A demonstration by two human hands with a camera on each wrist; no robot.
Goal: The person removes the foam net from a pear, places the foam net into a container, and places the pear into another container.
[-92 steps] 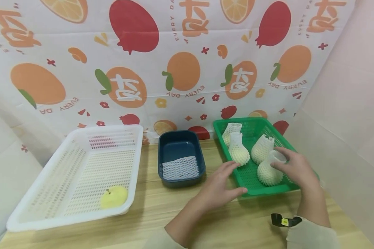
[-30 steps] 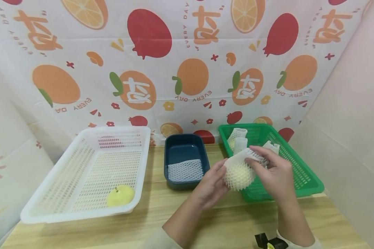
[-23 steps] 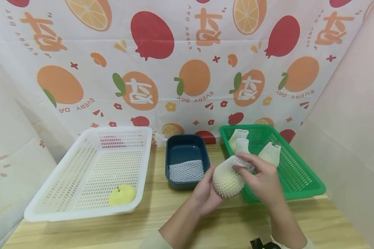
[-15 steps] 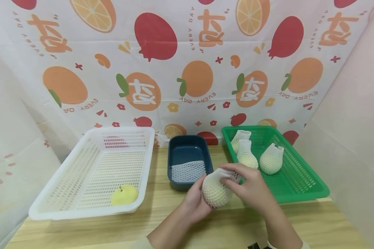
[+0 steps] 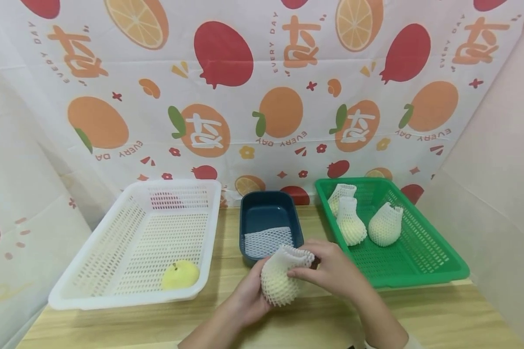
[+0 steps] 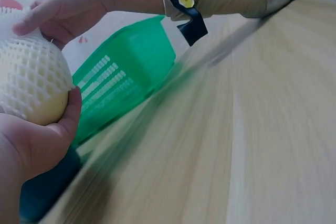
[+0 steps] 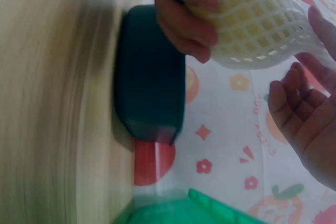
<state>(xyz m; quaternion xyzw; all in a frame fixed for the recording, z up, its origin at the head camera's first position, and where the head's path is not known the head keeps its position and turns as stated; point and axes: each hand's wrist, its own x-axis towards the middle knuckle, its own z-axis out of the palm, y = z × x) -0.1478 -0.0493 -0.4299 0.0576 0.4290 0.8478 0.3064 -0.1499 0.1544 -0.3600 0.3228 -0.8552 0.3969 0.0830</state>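
A round yellow fruit in a white foam net sleeve [image 5: 279,282] is held above the front of the table. My left hand [image 5: 248,296] cups it from the left and below, its fingers curled round the fruit. The thumb and forefinger of my right hand [image 5: 332,269] pinch the loose neck of the sleeve. In the left wrist view, bare yellow skin of the fruit [image 6: 50,109] shows below the net's lower edge. The right wrist view shows the net [image 7: 262,24] stretched toward my right hand [image 7: 307,124], whose other fingers are loosely curled.
A white basket [image 5: 214,232] at left contains one bare yellow fruit [image 5: 181,275]. The dark blue bin [image 5: 266,213] in the middle contains a flat foam net [image 5: 266,241]. Inside the green basket [image 5: 436,247] at right are 3 netted fruits [image 5: 385,225]. A fruit-print cloth [image 5: 236,121] hangs behind.
The netted fruit was lifted out of the green basket and brought left and toward me. My left hand moved from the basket's edge to hold it, while my right hand stays at the net's neck.
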